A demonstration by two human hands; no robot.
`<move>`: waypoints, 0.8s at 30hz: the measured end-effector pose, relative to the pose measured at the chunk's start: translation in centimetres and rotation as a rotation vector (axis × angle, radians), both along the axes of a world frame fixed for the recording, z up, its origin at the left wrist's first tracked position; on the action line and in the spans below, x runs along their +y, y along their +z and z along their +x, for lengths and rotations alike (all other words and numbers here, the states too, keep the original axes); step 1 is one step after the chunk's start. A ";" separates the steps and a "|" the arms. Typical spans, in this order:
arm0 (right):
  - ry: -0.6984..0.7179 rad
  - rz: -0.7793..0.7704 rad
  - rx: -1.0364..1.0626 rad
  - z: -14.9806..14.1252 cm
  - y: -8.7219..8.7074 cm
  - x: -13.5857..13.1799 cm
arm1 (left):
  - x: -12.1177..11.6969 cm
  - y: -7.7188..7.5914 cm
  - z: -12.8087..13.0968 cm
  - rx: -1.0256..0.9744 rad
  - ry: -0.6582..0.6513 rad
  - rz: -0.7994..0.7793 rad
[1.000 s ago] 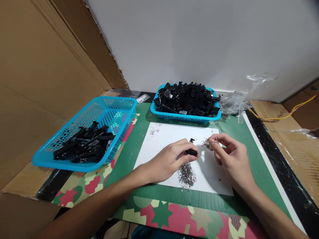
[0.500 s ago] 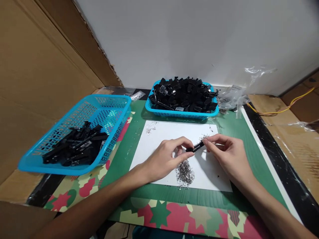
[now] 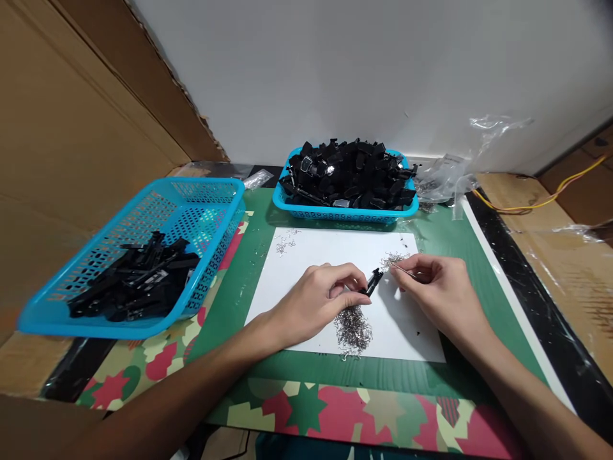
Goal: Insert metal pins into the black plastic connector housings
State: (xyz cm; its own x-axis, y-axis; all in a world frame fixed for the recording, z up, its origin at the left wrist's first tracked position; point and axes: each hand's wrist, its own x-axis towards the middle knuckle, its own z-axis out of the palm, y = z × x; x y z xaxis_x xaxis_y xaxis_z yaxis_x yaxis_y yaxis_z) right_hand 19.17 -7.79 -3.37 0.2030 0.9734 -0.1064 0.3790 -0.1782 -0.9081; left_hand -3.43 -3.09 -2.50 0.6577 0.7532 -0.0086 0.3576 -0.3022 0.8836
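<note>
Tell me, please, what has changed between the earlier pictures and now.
Since half a second ago, the right hand has come away rightward from the black part, holding a thin metal piece. The part's free end has swung to point more away from the person. The left hand still holds it; the left basket, far basket and larger metal heap look unchanged.

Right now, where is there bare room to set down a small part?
White paper: its far middle, between the scattered metal wires and the small wire heap by the right hand. Left blue basket: its far end, beyond the black plastic parts. Crowded: the large wire pile by the left hand and the heaped far blue basket.
</note>
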 end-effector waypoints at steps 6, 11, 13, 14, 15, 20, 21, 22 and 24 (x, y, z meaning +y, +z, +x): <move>0.069 0.055 -0.123 -0.6 0.0 -0.1 | 0.0 -0.2 0.0 0.010 -0.043 0.060; 0.094 0.077 -0.185 -0.6 -0.3 -0.2 | 0.0 -0.1 -0.1 0.004 -0.062 0.088; 0.094 0.105 -0.182 -0.5 -0.3 -0.2 | 0.0 0.0 -0.1 -0.003 -0.057 0.079; 0.090 0.118 -0.177 -0.4 -0.3 -0.2 | 0.0 0.1 -0.2 -0.005 -0.056 0.074; 0.087 0.127 -0.170 -0.3 -0.3 -0.2 | 0.0 0.1 -0.3 -0.006 -0.057 0.070; 0.109 0.196 -0.131 0.2 0.2 -0.6 | 0.0 0.3 -0.4 -0.031 -0.036 0.012; 0.118 0.232 -0.128 0.2 0.3 -0.8 | 0.0 0.3 -0.4 -0.059 -0.026 -0.007; 0.132 0.272 -0.128 0.1 0.4 -0.9 | 0.0 0.3 -0.4 -0.096 -0.019 -0.026; 0.179 0.360 -0.130 0.0 0.8 -1.1 | 0.1 0.4 -0.3 -0.172 -0.016 -0.069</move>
